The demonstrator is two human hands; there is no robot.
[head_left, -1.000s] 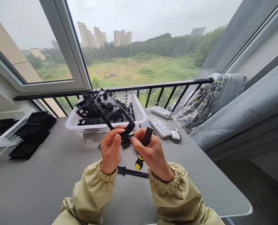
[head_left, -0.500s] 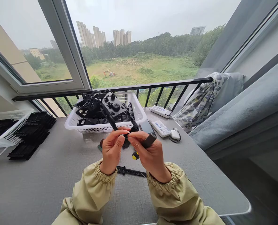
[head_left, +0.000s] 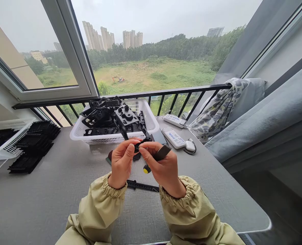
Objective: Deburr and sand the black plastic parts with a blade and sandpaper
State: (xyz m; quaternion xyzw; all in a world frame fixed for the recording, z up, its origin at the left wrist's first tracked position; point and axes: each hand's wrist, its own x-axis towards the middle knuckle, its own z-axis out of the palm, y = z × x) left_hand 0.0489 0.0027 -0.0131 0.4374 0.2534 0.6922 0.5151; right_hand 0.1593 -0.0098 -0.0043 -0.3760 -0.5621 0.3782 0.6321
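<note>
Black frame point(head_left: 127, 116) is being held over the table point(head_left: 64, 190), L hand point(head_left: 120, 166) and R hand point(head_left: 164, 169) pinching its near end btw closed fingertips, R also gripping a flat dark blade point(head_left: 162, 152). Work's looking partway, prob., pc. not yet being set down. It's showing two arms running to a flat plate w/ round boss, more black parts point(head_left: 100, 117) lying in the white basket point(head_left: 100, 140) beyond, done or left unclear.

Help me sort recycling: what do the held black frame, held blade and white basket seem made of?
Black frame: likely moulded plastic, matte; raised bosses and slim arms look formed together.
Blade: perhaps metal, dull grey; its flat, narrow shape hints at this without settling it.
White basket: probably plastic, smooth; regular slots line its walls.
</note>
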